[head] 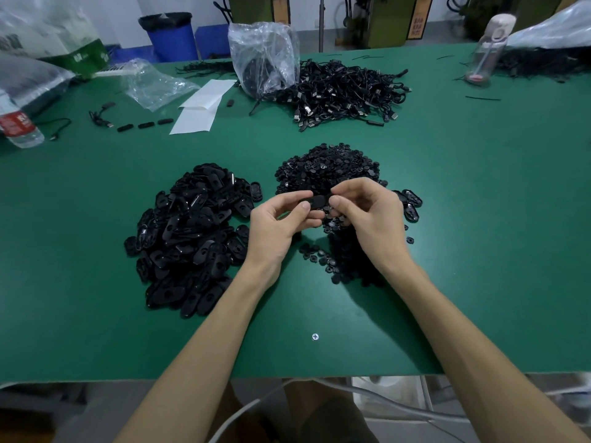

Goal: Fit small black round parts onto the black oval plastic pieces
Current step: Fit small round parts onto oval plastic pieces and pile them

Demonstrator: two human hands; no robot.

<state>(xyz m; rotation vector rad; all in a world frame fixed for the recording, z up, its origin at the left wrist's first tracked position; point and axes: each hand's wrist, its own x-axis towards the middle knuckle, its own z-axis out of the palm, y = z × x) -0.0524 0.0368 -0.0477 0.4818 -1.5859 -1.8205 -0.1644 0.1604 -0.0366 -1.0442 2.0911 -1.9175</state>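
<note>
- The oval piece (316, 202) is in the air just in front of the heap of round parts (326, 169), held between both hands.
- The left hand (278, 223) pinches one end of it with curled thumb and fingers. The right hand (367, 215) pinches the other end with curled fingertips. Whether a round part already sits under those fingertips I cannot tell, because all is black there.
- I judge the piece to be light and stiff, of smooth moulded plastic that can slip. The better hold seems to be on its long edges, so that the middle stays free.
- The round parts look tiny and light. I think one is best taken by its rim with two fingertips and pressed straight in.
- The heap of oval pieces (192, 241) lies left of the heap of round parts, with a strip of green tabletop (96, 314) between them.
- A few more oval pieces (411, 203) lie just right of the heap of round parts.
- Behind the heap of round parts stands a clear plastic bag (263, 55). It holds dark things, too blurred to name. A bundle of cables (345, 91) lies against it.
- Far behind and left of the heap of round parts is a blue bin (171, 36) with a black liner. What is in it is hidden.
</note>
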